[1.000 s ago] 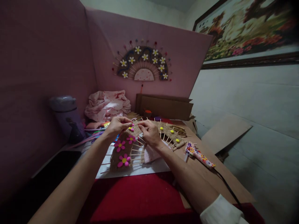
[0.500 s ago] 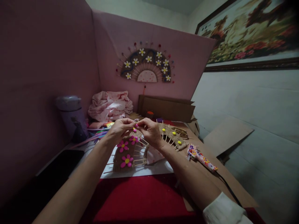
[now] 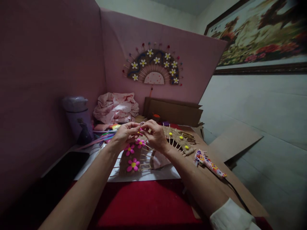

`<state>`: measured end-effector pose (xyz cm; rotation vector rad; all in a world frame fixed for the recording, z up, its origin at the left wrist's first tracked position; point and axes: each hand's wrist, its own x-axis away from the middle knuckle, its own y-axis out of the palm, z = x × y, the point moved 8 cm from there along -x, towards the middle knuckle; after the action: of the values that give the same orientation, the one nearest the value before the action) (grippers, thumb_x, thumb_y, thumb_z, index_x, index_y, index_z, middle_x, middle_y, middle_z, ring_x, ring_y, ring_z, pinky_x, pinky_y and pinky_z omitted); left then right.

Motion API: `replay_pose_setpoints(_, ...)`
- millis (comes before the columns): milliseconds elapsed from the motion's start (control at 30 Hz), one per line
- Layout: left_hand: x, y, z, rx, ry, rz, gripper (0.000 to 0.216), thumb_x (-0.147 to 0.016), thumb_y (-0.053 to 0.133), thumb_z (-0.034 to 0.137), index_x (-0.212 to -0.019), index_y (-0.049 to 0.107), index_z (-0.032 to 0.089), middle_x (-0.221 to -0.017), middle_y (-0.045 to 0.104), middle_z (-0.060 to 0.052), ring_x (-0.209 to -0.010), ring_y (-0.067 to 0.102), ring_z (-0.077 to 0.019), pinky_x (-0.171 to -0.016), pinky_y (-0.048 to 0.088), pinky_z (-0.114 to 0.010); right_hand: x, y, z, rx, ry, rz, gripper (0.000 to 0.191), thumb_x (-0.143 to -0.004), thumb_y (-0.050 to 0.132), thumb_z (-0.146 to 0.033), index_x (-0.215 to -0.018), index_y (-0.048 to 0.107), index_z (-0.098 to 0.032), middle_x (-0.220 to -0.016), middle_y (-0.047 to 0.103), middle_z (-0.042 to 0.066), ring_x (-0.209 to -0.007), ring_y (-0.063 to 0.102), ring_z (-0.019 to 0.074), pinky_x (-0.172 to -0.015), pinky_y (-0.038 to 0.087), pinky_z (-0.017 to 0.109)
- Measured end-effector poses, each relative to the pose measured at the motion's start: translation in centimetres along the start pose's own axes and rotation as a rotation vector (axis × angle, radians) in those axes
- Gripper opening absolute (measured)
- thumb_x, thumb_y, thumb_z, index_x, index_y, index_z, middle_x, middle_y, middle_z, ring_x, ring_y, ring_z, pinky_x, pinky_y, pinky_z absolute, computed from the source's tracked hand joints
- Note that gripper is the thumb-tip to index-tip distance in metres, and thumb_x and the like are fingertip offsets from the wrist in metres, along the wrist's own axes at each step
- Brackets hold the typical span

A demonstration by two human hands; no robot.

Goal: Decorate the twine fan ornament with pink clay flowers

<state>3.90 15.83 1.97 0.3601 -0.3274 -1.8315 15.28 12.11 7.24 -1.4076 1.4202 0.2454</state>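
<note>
My left hand (image 3: 125, 135) and my right hand (image 3: 155, 135) meet over the woven twine fan (image 3: 124, 161), fingertips pinched together. A small pink piece (image 3: 140, 130), seemingly soft clay, shows between them; fingers cover most of it. On the fan's left part lie several pink flowers with yellow centres, such as the near flower (image 3: 133, 164). Yellow dots, one a yellow disc (image 3: 181, 137), sit on its right part. Thin sticks radiate through the weave. My wrists and fingers hide the fan's middle.
A flower-patterned glue gun (image 3: 209, 164) with a black cord lies right on cardboard. At left are a black flat slab (image 3: 67, 164), a purple bottle (image 3: 78, 119) and coloured strips. Behind are crumpled pink cloth (image 3: 116, 107), cardboard (image 3: 172, 110) and a finished-looking fan (image 3: 154, 78) on the pink panel.
The whole view has shifted slightly, so things appear a little further right. My fingers have moved slightly around the pink piece, and both hands stay together over the fan.
</note>
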Motion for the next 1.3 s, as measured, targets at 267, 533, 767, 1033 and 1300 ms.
replay_pose_setpoints(267,0.5,-4.1,3.3,-0.282,0.354,0.391,0.013,-0.067,0.066,0.022,-0.076,0.061,0.014,-0.059,0.064,0.000,-0.040,0.044,-0.0061,-0.041,0.030,-0.018,-1.3,0.2,3.6,-0.046,0.062,-0.049,0.005,-0.074,0.067,-0.015,-0.078,0.066,-0.017,-0.074,0.065,0.002,-0.066,0.058,0.0125,-0.062,0.044,0.023)
replay_pose_setpoints(533,0.1,-7.0,3.2,-0.733,0.403,0.604,0.015,-0.067,0.063,0.030,-0.058,0.061,0.017,-0.054,0.055,0.000,-0.057,0.048,-0.0145,-0.055,0.030,-0.024,-1.4,2.3,4.9,0.189,0.005,-0.314,0.009,-0.072,0.066,-0.008,-0.073,0.068,-0.018,-0.076,0.067,0.002,-0.068,0.059,0.0119,-0.060,0.039,0.021)
replay_pose_setpoints(767,-1.3,-6.5,0.6,-0.591,0.216,0.387,0.031,-0.061,0.066,0.044,-0.057,0.058,0.015,-0.048,0.046,0.004,-0.046,0.036,-0.0085,-0.046,0.024,-0.022,-1.7,3.2,5.6,0.095,-0.035,-0.337,0.012,-0.071,0.067,-0.004,-0.075,0.070,-0.015,-0.074,0.066,0.003,-0.068,0.059,0.0115,-0.062,0.041,0.020)
replay_pose_setpoints(1033,-1.1,-5.0,-0.9,-0.532,0.021,0.224,0.022,-0.056,0.068,0.032,-0.060,0.059,0.012,-0.046,0.043,0.005,-0.041,0.032,-0.0057,-0.043,0.021,-0.021,-1.9,3.7,5.9,0.103,-0.066,-0.378,0.009,-0.074,0.066,-0.006,-0.075,0.071,-0.013,-0.074,0.066,0.005,-0.067,0.058,0.0116,-0.062,0.041,0.021)
replay_pose_setpoints(1300,-0.7,-4.5,-1.3,-0.512,-0.060,0.213,0.013,-0.059,0.060,0.019,-0.067,0.064,0.010,-0.048,0.050,0.003,-0.041,0.042,-0.0079,-0.044,0.029,-0.022,-1.6,3.8,5.5,0.079,-0.095,-0.426,0.012,-0.077,0.063,-0.005,-0.078,0.072,-0.013,-0.076,0.065,0.006,-0.069,0.058,0.0117,-0.062,0.042,0.020)
